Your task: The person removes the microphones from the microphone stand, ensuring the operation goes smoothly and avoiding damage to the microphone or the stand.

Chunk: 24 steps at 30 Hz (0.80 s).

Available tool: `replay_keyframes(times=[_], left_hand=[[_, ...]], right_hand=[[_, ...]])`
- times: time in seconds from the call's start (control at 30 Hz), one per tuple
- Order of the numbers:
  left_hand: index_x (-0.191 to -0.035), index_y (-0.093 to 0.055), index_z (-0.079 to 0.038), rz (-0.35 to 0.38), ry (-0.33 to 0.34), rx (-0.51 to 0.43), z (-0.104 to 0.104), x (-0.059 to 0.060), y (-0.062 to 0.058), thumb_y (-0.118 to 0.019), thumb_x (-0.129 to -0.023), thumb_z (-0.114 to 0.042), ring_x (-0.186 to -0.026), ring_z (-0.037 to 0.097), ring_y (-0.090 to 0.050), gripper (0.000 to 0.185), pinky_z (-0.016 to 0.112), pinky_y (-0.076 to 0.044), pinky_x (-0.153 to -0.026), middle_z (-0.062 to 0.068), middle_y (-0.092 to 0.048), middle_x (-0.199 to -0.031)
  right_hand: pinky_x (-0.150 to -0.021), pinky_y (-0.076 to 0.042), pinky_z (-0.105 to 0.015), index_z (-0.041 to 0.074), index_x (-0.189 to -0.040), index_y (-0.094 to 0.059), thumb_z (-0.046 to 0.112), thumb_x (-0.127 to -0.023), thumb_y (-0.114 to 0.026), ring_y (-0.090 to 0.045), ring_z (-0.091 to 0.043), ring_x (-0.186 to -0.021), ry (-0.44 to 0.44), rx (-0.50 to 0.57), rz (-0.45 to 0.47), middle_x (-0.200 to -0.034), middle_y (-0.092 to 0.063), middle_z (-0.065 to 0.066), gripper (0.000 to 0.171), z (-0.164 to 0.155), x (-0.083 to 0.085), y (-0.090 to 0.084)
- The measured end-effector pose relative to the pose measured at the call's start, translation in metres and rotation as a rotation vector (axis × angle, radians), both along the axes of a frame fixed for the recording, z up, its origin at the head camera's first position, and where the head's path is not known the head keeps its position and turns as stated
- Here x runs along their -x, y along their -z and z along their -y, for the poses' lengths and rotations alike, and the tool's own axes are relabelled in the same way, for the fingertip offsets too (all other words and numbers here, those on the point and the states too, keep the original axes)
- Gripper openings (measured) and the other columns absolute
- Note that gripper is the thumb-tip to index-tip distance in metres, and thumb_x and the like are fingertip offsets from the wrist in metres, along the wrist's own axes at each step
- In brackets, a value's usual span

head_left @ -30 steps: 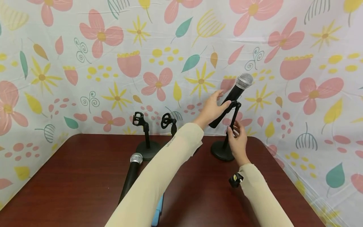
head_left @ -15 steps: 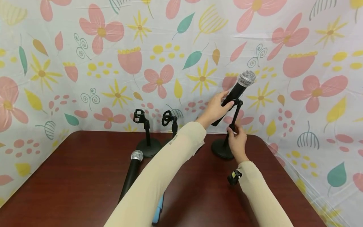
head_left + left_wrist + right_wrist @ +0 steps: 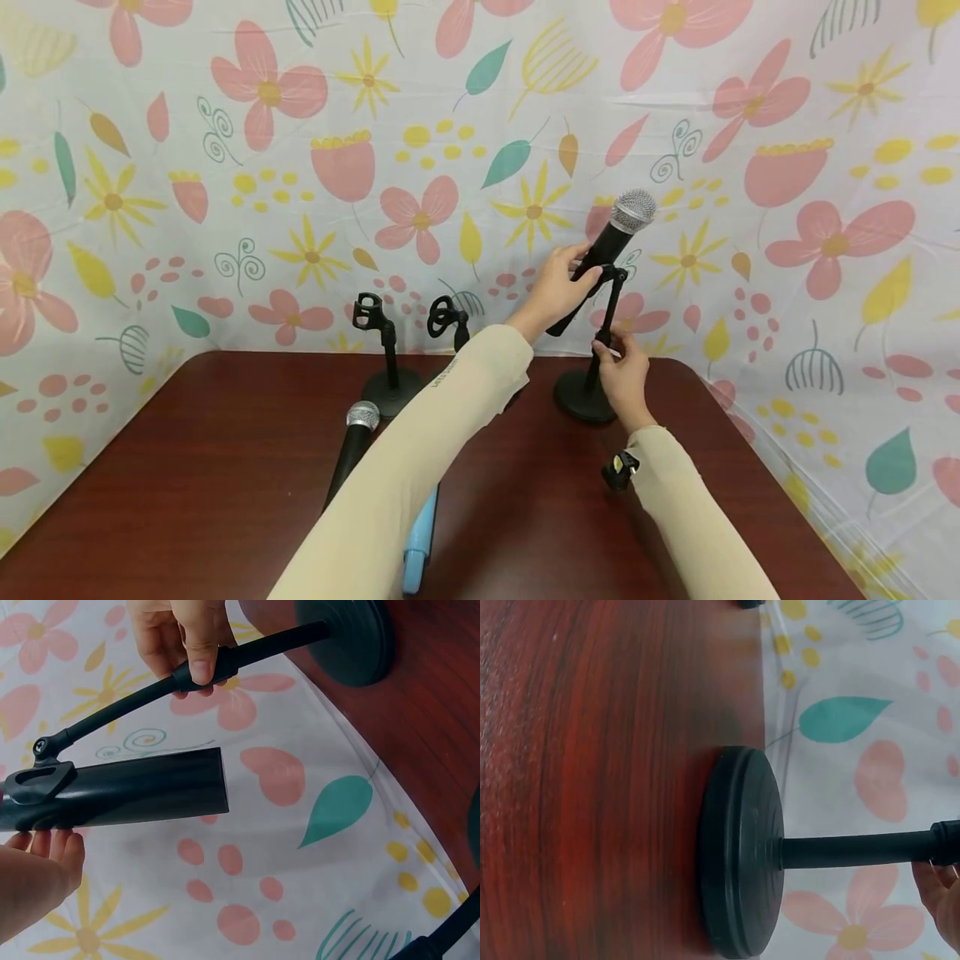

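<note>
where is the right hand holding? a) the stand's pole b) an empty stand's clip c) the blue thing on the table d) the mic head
a: the right hand pinches the pole of the stand that carries the microphone, above its round base.

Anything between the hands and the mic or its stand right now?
Nothing visible. The left hand already grips the microphone, which sits in the stand's clip, and the right hand pinches the stand pole. The two empty stands are off to the left.

Staged recording booth: floral cloth backdrop (walls fully draped) enclosing dark red wooden table.
</note>
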<state>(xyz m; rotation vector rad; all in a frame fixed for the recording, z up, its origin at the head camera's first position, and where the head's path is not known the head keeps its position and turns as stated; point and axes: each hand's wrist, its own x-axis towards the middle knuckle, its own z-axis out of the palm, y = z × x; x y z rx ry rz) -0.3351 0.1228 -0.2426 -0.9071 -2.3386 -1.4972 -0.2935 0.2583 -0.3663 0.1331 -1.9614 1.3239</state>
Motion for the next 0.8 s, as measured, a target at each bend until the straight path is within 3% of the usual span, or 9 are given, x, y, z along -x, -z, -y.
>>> replay_keyframes(times=[0.3, 0.6, 0.8], left_hand=[[-0.138, -0.051, -0.005, -0.02, -0.005, -0.041, 0.02, -0.001, -0.003, -0.056, -0.098, -0.017, -0.109, 0.024, -0.057, 0.042, 0.027, -0.047, -0.09, 0.013, -0.053, -0.126], [-0.133, -0.056, -0.007, -0.025, -0.069, -0.09, 0.039, -0.002, -0.007, -0.059, -0.097, -0.02, -0.104, 0.023, -0.058, 0.039, 0.024, -0.048, -0.086, 0.012, -0.056, -0.119], [-0.131, -0.055, -0.006, -0.023, -0.143, -0.113, 0.048, -0.007, -0.005, -0.061, -0.095, -0.024, -0.099, 0.022, -0.057, 0.04, 0.027, -0.048, -0.082, 0.012, -0.053, -0.115]], right_hand=[[-0.078, -0.05, -0.015, -0.02, -0.115, -0.056, -0.013, -0.085, -0.064, -0.059, -0.047, -0.096, -0.058, -0.001, 0.003, -0.101, -0.059, -0.036, 0.031, 0.011, 0.001, -0.005], [-0.075, -0.048, -0.009, -0.014, -0.115, -0.06, -0.005, -0.086, -0.068, -0.063, -0.038, -0.093, -0.122, -0.019, 0.017, -0.1, -0.064, -0.03, 0.032, 0.017, 0.022, 0.01], [-0.073, -0.05, -0.012, -0.016, -0.113, -0.06, -0.008, -0.086, -0.066, -0.062, -0.045, -0.094, -0.193, -0.017, 0.044, -0.101, -0.063, -0.032, 0.029, 0.036, 0.006, -0.004]])
